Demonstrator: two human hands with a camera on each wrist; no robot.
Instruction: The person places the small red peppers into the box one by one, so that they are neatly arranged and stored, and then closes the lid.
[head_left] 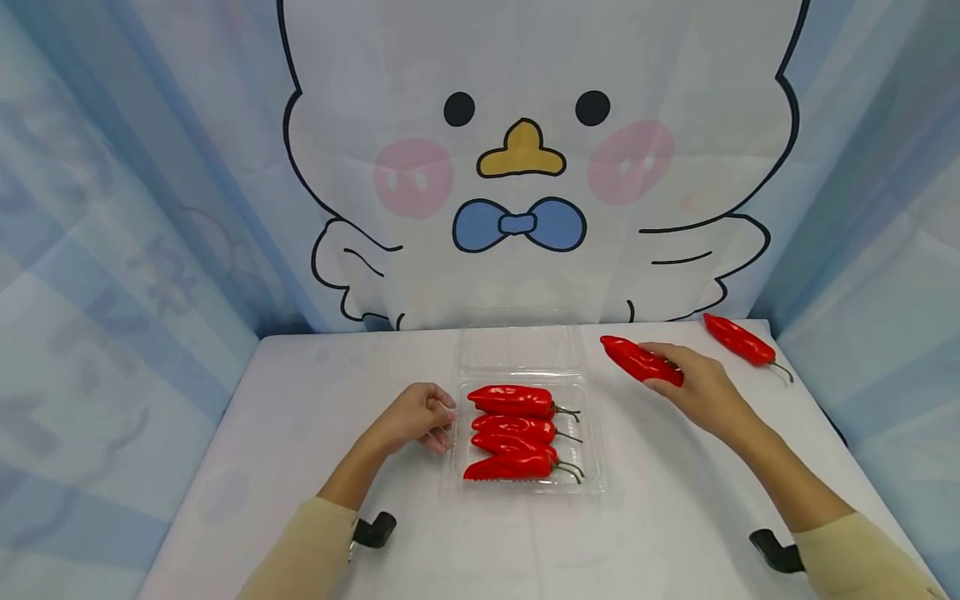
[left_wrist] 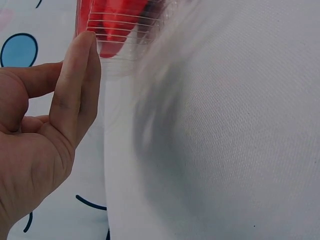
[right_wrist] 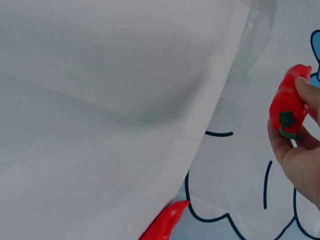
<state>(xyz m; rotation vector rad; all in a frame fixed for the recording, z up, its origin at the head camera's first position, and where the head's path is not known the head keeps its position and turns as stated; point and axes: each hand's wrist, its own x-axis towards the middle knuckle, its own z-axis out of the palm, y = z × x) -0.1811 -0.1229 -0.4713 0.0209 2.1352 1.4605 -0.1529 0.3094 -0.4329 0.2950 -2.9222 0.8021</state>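
A clear plastic container lies with its lid folded back, and several red chili peppers with green stems lie in it side by side. At the container's left side is my left hand; its fairly straight fingers touch the outer wall, while the thumb stays off it. My right hand grips another red chili pepper above the table, right of the container. In the right wrist view, that pepper sits between thumb and fingers, its green stem end toward the camera.
One more red chili pepper lies at the table's back right corner. The clear lid extends toward the back edge of the white table. Curtains hang behind and at both sides, the back one printed with a cartoon bird.
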